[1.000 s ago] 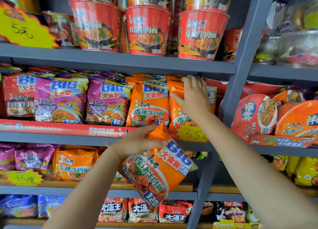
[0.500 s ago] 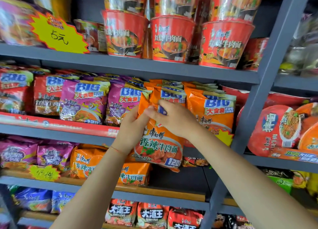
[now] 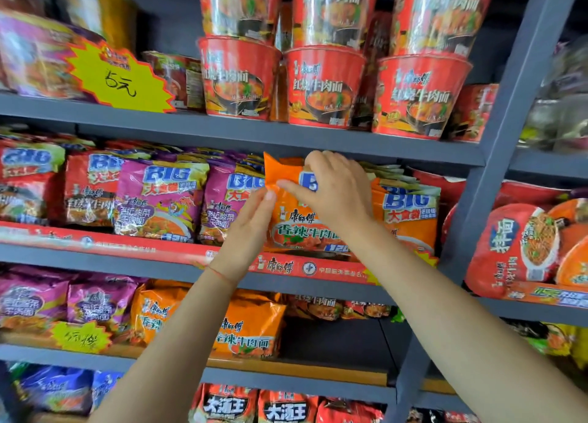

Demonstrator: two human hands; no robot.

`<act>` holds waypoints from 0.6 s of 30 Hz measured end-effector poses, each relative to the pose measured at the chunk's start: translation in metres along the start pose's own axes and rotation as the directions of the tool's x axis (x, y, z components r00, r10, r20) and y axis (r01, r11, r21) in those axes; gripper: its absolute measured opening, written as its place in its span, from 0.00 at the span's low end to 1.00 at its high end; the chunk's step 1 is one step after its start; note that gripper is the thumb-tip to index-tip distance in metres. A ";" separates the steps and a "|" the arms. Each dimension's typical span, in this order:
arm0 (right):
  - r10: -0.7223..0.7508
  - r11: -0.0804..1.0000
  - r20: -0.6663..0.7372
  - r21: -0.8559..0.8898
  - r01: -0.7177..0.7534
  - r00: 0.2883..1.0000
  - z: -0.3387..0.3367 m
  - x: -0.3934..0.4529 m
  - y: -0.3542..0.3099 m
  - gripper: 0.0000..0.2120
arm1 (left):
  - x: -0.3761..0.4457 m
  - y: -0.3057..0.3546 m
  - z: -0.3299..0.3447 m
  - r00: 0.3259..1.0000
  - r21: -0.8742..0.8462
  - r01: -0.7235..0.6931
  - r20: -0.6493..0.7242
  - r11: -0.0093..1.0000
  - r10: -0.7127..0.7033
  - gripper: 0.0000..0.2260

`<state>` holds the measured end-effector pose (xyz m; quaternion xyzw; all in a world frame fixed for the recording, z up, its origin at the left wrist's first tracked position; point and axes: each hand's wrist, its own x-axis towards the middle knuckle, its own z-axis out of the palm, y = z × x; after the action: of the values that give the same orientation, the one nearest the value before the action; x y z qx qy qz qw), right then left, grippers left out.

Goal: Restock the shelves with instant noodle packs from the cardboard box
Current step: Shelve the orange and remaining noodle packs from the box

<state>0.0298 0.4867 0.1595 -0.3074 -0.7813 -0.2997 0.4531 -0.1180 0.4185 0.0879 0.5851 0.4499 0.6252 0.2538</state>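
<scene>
An orange instant noodle pack (image 3: 296, 228) stands upright at the front of the middle shelf (image 3: 159, 257), in the row of orange packs. My right hand (image 3: 331, 190) lies over its upper part, thumb and fingers pinching the top. My left hand (image 3: 251, 228) touches its left edge with fingertips against the wrapper. Another orange pack (image 3: 410, 212) stands just to the right, purple packs (image 3: 159, 200) to the left. The cardboard box is out of view.
Red cup noodles (image 3: 321, 88) are stacked on the shelf above, next to a yellow price tag (image 3: 121, 82). Orange and purple packs fill the lower shelf (image 3: 248, 327). A grey upright post (image 3: 496, 155) bounds the bay on the right, with bowl noodles (image 3: 521, 247) beyond.
The orange pack went from low in my left hand up onto the middle shelf. My right hand left the shelved pack and now holds this pack's top. The view tilted upward.
</scene>
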 end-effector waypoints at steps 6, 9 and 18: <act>-0.013 0.999 -0.086 -0.042 0.009 0.996 0.029 -0.010 0.008 0.26 | 0.006 -0.029 -0.003 0.995 0.026 -0.065 0.076 0.998 0.063 0.21; 0.006 0.998 -0.009 -0.064 -0.007 1.000 0.043 -0.014 0.013 0.26 | 0.012 -0.038 -0.001 0.998 0.149 -0.047 0.037 0.988 0.042 0.15; 0.106 0.956 0.299 -0.294 -0.014 0.948 0.048 -0.007 0.025 0.33 | 0.029 -0.033 0.002 0.984 0.568 -0.137 0.170 0.811 0.047 0.10</act>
<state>0.0260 0.5368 0.1382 -0.4372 -0.7812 -0.3438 0.2835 -0.1283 0.4594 0.0741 0.7003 0.5694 0.4254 0.0665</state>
